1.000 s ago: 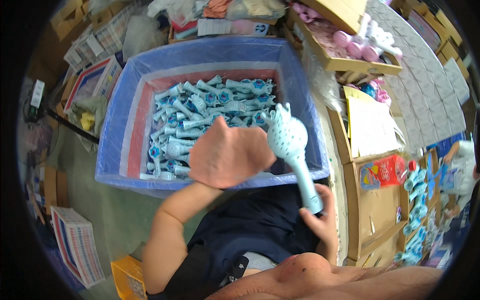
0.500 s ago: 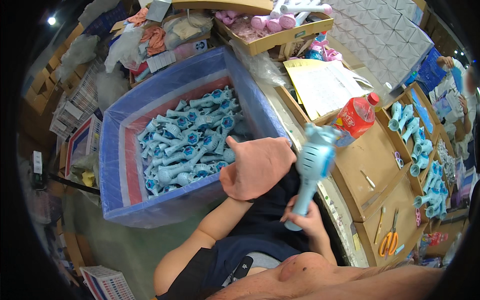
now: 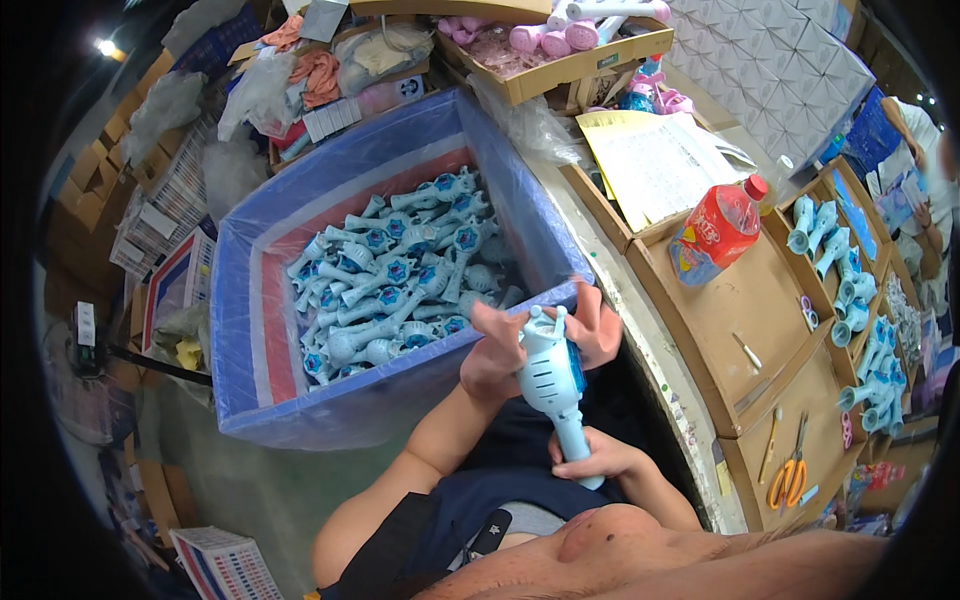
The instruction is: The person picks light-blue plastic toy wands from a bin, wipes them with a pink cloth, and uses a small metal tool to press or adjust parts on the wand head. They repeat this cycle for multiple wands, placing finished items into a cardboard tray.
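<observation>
A light-blue toy wand with a slotted round head and a blue front piece stands tilted before my body. My right hand is closed around its handle near the lower end. Behind the wand's head is my left hand, its fingers curled about both sides of the head. A salmon-pink cloth covers that hand and lies against the head. The wand hides part of the left hand and cloth.
To the left, a blue plastic-lined bin holds many similar wands. On the bench at right are cardboard trays, a red-labelled bottle, orange-handled scissors, papers and more blue wands. Another person works at far right.
The wand has come left and down, away from the bench side, and its head now meets the cloth. My left hand has turned and curled around the head; my right hand still grips the handle.
</observation>
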{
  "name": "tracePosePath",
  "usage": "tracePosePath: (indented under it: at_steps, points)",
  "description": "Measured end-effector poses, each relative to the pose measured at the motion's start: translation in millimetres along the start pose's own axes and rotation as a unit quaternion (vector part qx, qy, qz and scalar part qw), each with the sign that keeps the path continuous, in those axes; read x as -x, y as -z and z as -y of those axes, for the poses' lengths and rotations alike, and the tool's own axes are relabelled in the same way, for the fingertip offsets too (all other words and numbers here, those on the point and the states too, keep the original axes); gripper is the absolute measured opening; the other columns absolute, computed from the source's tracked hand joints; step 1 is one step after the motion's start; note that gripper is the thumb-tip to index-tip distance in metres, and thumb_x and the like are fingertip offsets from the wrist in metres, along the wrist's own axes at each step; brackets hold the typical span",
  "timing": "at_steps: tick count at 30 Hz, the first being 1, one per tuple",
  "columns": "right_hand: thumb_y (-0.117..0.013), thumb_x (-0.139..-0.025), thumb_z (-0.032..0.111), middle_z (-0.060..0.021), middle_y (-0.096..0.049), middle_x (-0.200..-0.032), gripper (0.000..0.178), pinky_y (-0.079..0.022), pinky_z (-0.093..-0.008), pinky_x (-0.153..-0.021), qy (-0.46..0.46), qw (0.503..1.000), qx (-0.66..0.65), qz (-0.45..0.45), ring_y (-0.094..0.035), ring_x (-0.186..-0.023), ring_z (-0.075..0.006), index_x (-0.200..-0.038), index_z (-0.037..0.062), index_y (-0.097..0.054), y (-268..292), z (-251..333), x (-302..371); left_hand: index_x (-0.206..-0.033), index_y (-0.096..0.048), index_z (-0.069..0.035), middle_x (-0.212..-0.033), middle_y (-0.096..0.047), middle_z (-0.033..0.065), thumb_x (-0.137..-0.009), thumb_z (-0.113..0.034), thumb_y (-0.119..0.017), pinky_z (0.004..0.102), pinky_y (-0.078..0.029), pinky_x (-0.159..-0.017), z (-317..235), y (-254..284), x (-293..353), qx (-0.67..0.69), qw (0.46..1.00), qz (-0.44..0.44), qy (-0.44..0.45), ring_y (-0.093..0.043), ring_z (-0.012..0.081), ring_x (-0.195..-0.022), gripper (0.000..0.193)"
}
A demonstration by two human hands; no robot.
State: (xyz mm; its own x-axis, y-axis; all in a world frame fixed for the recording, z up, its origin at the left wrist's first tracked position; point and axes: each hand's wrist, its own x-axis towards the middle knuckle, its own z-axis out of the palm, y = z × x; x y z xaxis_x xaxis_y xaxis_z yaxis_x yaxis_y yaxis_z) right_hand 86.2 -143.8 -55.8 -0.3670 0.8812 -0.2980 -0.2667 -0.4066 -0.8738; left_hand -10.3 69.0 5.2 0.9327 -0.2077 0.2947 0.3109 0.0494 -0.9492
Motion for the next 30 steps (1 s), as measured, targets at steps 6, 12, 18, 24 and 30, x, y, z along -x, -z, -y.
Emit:
tracePosePath:
  at_steps: [6,12,18,24,30]
  points:
    - [-0.069,-0.080,0.021,-0.0288,-0.067,-0.088,0.033,-0.056,-0.0489,-0.072,0.007,0.819,0.379,-0.431,-0.068,-0.083,-0.0443,-0.106,0.0018,-0.059,14,-7,-34,-0.129,-0.050,-0.001,-0.116,-0.059,0.0067,-0.103,-0.020,-0.044,0.0281,-0.044,-0.099,-1,1,0,0.930,0.208,-0.052,0.298,-0.051,0.0144,-0.118,0.032]
    - [-0.074,-0.086,0.015,-0.0023,-0.064,-0.076,0.018,-0.051,-0.0298,-0.060,0.095,0.990,0.095,-0.042,-0.065,-0.070,-0.0124,-0.095,0.0065,-0.061,-6,-14,-13,-0.125,-0.052,0.000,-0.118,-0.061,0.0113,-0.093,-0.010,-0.054,0.0360,-0.045,-0.099,-11,3,25,0.796,0.514,-0.001,0.319,-0.059,0.0246,-0.114,0.034]
    - [-0.067,-0.085,0.024,-0.0279,-0.068,-0.083,0.040,-0.055,-0.0489,-0.069,-0.012,0.830,0.319,-0.457,-0.070,-0.074,-0.0425,-0.109,-0.0047,-0.055,5,7,-54,-0.129,-0.053,0.002,-0.120,-0.064,0.0215,-0.082,-0.021,-0.073,0.0401,-0.052,-0.088,-2,30,-15,0.684,0.548,0.056,0.478,-0.064,0.0327,-0.107,0.055]
    - [-0.068,-0.084,0.028,-0.0326,-0.067,-0.084,0.045,-0.053,-0.0559,-0.073,-0.047,0.809,0.357,-0.464,-0.067,-0.079,-0.0504,-0.108,-0.0053,-0.048,-27,12,-54,-0.109,-0.060,0.003,-0.096,-0.063,0.0163,-0.101,-0.045,-0.043,0.0407,-0.051,-0.086,20,10,-32,0.855,-0.223,0.072,0.462,-0.064,0.0288,-0.087,0.052]
    - [-0.065,-0.081,0.022,-0.0342,-0.066,-0.086,0.040,-0.055,-0.0555,-0.074,-0.029,0.768,0.403,-0.497,-0.068,-0.080,-0.0484,-0.106,-0.0059,-0.051,-16,18,-53,-0.120,-0.053,0.002,-0.110,-0.058,0.0099,-0.106,-0.046,-0.037,0.0361,-0.047,-0.099,-10,23,-27,0.825,-0.127,0.060,0.547,-0.058,0.0237,-0.099,0.053]
